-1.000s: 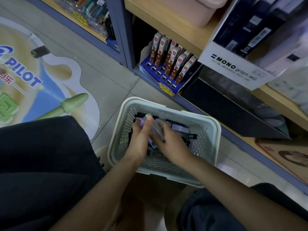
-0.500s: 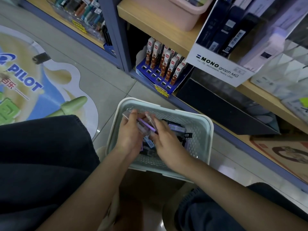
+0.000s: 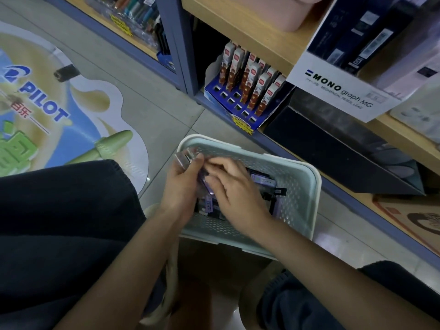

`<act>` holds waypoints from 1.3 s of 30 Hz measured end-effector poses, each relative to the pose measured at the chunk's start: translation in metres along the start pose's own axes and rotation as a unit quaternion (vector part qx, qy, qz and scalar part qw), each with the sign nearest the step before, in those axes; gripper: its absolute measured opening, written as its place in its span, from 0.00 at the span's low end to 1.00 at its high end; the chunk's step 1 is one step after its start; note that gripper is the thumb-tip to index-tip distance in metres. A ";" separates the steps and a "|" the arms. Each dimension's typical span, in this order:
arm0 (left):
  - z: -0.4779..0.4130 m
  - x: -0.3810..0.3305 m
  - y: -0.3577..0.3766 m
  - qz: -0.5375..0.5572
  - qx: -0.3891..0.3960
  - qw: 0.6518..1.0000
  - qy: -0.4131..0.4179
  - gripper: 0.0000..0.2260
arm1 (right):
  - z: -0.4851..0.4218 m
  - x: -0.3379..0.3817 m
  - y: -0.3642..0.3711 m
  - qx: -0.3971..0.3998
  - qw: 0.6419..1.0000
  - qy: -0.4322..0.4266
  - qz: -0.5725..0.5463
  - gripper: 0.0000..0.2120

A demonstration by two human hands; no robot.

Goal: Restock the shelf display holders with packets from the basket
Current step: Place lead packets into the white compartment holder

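The pale perforated basket (image 3: 314, 186) sits on the tiled floor just in front of the bottom shelf (image 3: 352, 201), with dark and purple lead packets (image 3: 264, 181) lying loose inside it. Both hands are in the basket: the left hand (image 3: 181, 186) curls round a bundle of clear packets (image 3: 183, 159) raised at the far left corner, and the right hand (image 3: 235, 194), fingers bent, pinches the near side of that same bundle. On the shelf behind stands a blue display holder (image 3: 234, 114) – red-and-white packs upright in its back rows – beside a white MONO graph MG box (image 3: 333, 91)
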State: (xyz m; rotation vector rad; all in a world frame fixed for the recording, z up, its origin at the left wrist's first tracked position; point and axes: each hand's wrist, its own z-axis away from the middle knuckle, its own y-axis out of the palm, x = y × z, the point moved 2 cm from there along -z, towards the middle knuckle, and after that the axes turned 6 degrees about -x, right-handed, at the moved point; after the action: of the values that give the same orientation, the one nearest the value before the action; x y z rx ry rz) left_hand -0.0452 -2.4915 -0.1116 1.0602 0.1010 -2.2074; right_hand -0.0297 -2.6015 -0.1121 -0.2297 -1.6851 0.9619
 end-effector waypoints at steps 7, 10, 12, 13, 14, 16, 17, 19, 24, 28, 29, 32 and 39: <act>-0.008 -0.022 -0.020 -0.072 -0.055 0.992 0.088 0.08 | 0.015 -0.079 0.046 0.080 0.982 0.164 -0.055 0.10; -0.013 -0.025 -0.029 -0.070 -0.070 0.990 0.102 0.08 | 0.025 -0.108 0.080 0.207 0.941 0.267 -0.027 0.14; -0.015 -0.025 -0.031 -0.074 -0.071 0.989 0.102 0.08 | 0.032 -0.118 0.097 0.240 0.915 0.322 -0.042 0.16; -0.017 -0.025 -0.032 -0.078 -0.071 0.989 0.102 0.07 | 0.033 -0.121 0.104 0.237 0.913 0.330 -0.045 0.16; -0.018 -0.025 -0.033 -0.081 -0.071 0.989 0.103 0.07 | 0.031 -0.121 0.107 0.229 0.914 0.332 -0.045 0.16; -0.021 -0.024 -0.033 -0.086 -0.070 0.988 0.104 0.07 | 0.025 -0.119 0.113 0.212 0.920 0.324 -0.055 0.15; -0.022 -0.024 -0.033 -0.089 -0.070 0.988 0.104 0.07 | 0.021 -0.118 0.116 0.208 0.925 0.314 -0.053 0.15; -0.023 -0.023 -0.033 -0.094 -0.070 0.988 0.100 0.08 | 0.015 -0.115 0.122 0.229 0.921 0.314 -0.019 0.18; -0.023 -0.023 -0.030 -0.084 -0.066 0.990 0.090 0.09 | 0.006 -0.112 0.137 0.258 0.900 0.353 0.005 0.14; -0.022 -0.022 -0.031 -0.103 -0.068 0.988 0.090 0.08 | 0.002 -0.108 0.141 0.241 0.891 0.377 -0.071 0.09; -0.022 -0.021 -0.032 -0.111 -0.071 0.987 0.091 0.08 | 0.002 -0.105 0.140 0.234 0.890 0.381 -0.091 0.05; -0.022 -0.018 -0.036 -0.146 -0.096 0.981 0.089 0.08 | 0.001 -0.095 0.128 0.224 0.889 0.381 -0.121 0.16; -0.011 -0.009 -0.033 -0.187 -0.084 0.976 0.073 0.05 | -0.004 -0.050 0.051 0.175 0.924 0.297 -0.167 0.09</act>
State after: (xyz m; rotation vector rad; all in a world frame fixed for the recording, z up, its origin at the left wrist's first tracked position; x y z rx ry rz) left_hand -0.0541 -2.4578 -0.1193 1.1830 0.5860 -2.3927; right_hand -0.0250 -2.5962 -0.1829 0.0132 -0.9360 0.8099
